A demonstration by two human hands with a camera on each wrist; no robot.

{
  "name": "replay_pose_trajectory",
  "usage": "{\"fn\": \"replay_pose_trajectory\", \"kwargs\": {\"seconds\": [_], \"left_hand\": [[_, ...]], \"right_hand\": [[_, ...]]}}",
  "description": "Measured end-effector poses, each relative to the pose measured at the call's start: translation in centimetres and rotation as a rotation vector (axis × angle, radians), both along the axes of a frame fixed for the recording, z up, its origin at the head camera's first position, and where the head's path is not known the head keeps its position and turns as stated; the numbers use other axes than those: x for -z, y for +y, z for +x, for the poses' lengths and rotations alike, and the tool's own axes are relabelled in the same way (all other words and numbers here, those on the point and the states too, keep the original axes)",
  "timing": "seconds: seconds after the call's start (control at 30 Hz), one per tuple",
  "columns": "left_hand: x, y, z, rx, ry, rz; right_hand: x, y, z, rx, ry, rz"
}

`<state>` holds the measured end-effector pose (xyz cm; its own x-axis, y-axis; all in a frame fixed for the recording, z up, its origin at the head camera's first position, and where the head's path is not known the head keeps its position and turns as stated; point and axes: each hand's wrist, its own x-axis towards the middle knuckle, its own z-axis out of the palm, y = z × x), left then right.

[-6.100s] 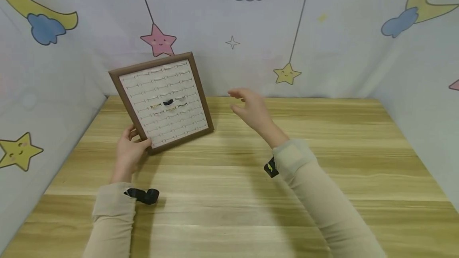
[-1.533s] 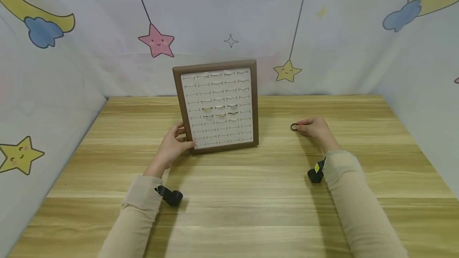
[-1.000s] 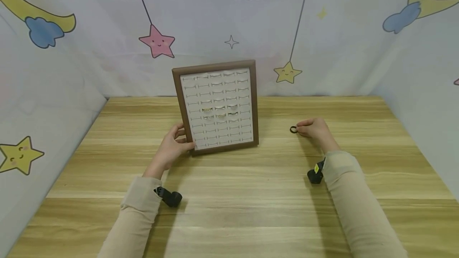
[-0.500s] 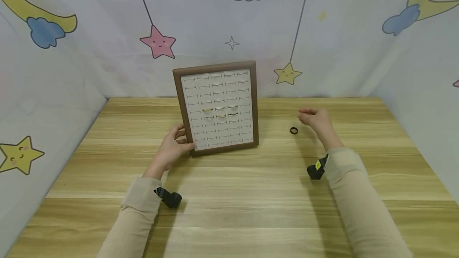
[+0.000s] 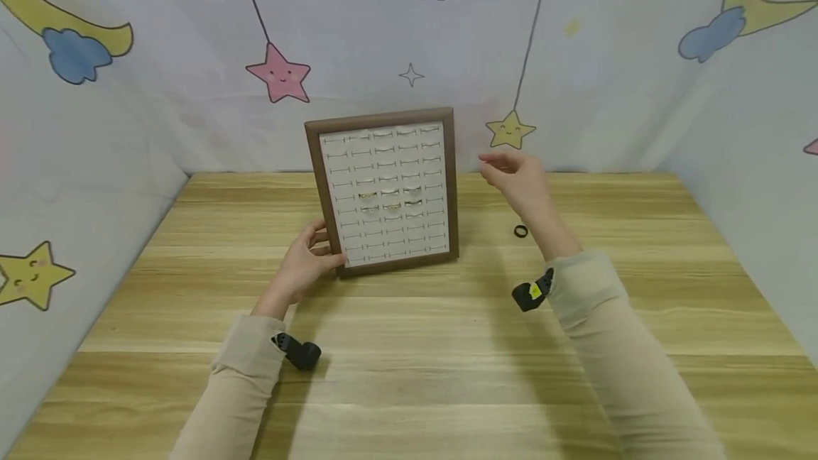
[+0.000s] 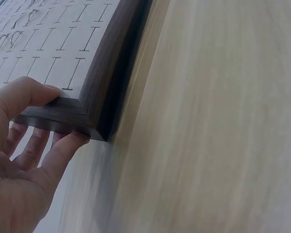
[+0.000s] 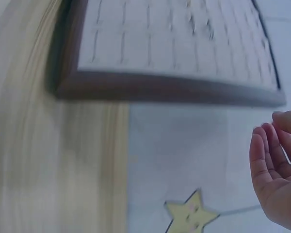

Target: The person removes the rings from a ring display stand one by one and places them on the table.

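Note:
A brown-framed ring display board [image 5: 452, 183] with a slotted white pad stands tilted back on the table. My left hand [image 5: 302, 267] grips its lower left corner, thumb on the front and fingers behind the edge, as the left wrist view also shows. Several rings sit in the middle slots, among them a gold ring [image 5: 368, 195] and a silver ring [image 5: 412, 191]. A black ring [image 5: 520, 231] lies on the table to the board's right. Above it, my right hand [image 5: 527, 187] is in the air beside the board, fingers loosely bent and holding nothing.
The wood-grain table [image 5: 396, 375] reaches back to a white cloth backdrop [image 5: 594, 105] printed with stars and moons. Cloth walls also stand at the left and right. A black wrist camera [image 5: 530, 295] sticks out from the right cuff.
The black ring has left the pad; my right hand pinched it, laid it on the table and let go. That hand has since risen leftward. My left hand has shifted the board right.

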<state>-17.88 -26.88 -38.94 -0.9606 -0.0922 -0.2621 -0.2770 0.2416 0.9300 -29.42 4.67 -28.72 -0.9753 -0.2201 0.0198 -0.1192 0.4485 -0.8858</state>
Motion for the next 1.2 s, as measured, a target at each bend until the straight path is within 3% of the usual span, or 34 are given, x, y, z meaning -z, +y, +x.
{"fn": "replay_pose_trajectory", "kwargs": {"seconds": [0.27, 0.57, 0.93, 1.2], "left_hand": [[0.3, -0.3, 0.0, 0.011, -0.001, -0.002], [0.3, -0.3, 0.1, 0.01, -0.001, 0.004], [0.3, -0.2, 0.0, 0.012, 0.008, 0.014], [0.4, 0.0, -0.1, 0.005, 0.018, 0.026]], "right_hand": [[-1.5, -6.0, 2.0, -0.146, 0.152, 0.032], [-0.2, -10.4, 3.5, -0.261, 0.191, 0.149], [1.4, -12.5, 3.9, -0.285, 0.286, 0.25], [2.0, -13.4, 4.4, -0.259, 0.326, 0.325]]}}
